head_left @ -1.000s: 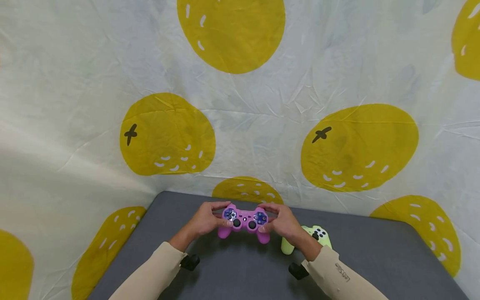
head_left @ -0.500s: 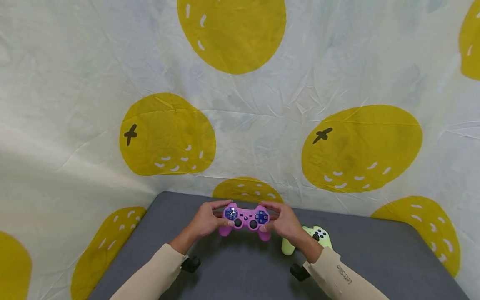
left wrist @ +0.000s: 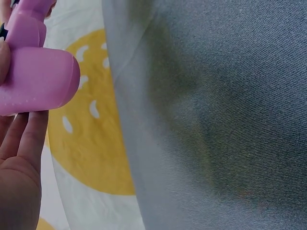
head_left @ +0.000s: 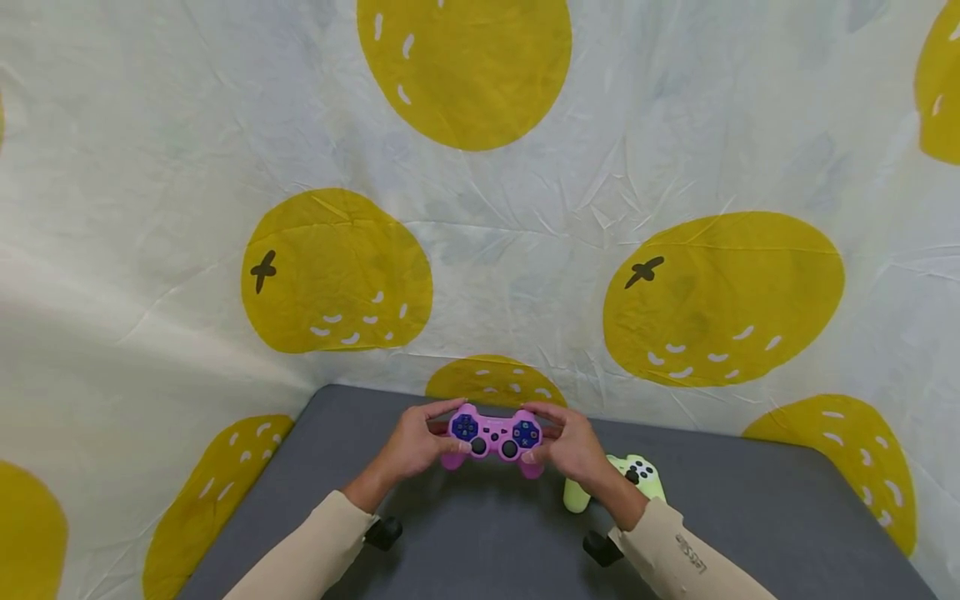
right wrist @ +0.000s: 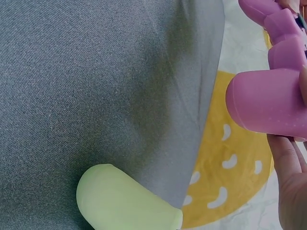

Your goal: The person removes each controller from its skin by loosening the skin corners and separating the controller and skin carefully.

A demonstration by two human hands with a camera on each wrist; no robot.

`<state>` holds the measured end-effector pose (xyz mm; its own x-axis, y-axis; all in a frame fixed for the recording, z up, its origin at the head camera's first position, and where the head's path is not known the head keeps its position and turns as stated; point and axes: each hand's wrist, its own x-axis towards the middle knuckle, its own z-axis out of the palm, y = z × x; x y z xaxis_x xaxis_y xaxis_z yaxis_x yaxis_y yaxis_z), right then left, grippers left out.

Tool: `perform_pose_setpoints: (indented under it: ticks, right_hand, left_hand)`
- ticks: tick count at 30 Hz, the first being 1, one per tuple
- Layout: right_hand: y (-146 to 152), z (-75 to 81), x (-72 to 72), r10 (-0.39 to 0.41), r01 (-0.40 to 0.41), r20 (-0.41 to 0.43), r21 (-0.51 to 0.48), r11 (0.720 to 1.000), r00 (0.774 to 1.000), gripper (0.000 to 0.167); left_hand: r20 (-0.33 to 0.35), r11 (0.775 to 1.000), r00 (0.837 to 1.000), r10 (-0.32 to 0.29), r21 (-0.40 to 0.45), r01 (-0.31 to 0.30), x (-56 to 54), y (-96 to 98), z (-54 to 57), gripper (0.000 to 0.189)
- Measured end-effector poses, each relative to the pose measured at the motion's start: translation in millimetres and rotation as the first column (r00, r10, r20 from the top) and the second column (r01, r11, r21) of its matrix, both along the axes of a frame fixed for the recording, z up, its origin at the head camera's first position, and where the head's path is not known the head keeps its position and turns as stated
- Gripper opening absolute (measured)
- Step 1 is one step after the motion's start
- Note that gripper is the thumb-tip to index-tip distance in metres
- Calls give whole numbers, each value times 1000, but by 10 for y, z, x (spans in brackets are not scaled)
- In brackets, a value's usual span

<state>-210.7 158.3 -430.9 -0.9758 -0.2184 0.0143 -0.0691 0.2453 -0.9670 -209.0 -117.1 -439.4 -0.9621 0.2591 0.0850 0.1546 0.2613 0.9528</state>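
Note:
Both hands hold a pink game controller (head_left: 495,427) above the grey table, its button face turned toward the head camera. My left hand (head_left: 411,442) grips its left end, thumb by the left stick and index finger along the top edge. At the other end, my right hand (head_left: 576,446) grips it the same way, thumb by the right stick. One pink grip (left wrist: 41,79) fills the upper left of the left wrist view, fingers beneath it. The opposite grip (right wrist: 264,100) shows in the right wrist view. A pale green controller (head_left: 645,473) lies on the table, partly hidden behind my right wrist.
The grey cloth-covered table (head_left: 480,533) ends at a white fabric backdrop (head_left: 517,283) printed with large yellow fruit shapes. Black wrist cameras (head_left: 384,533) hang under both sleeves. The green controller's grip (right wrist: 124,199) sits low in the right wrist view.
The pink controller has tilted slightly, its lower grips showing shorter, and shifted a little right in the head view. Both hands keep their hold. The green controller stays put.

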Motion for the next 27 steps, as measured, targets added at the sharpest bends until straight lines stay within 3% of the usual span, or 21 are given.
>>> perform_pose_setpoints:
  ticks: [13, 27]
  right_hand:
    - [-17, 1, 17, -46, 48, -60, 22, 999, 997, 68]
    - [48, -44, -46, -30, 35, -141, 30, 999, 990, 71]
  left_hand:
    - [-53, 999, 999, 2, 36, -1, 39, 14, -16, 68]
    - [-125, 998, 992, 18, 57, -11, 47, 108, 10, 72]
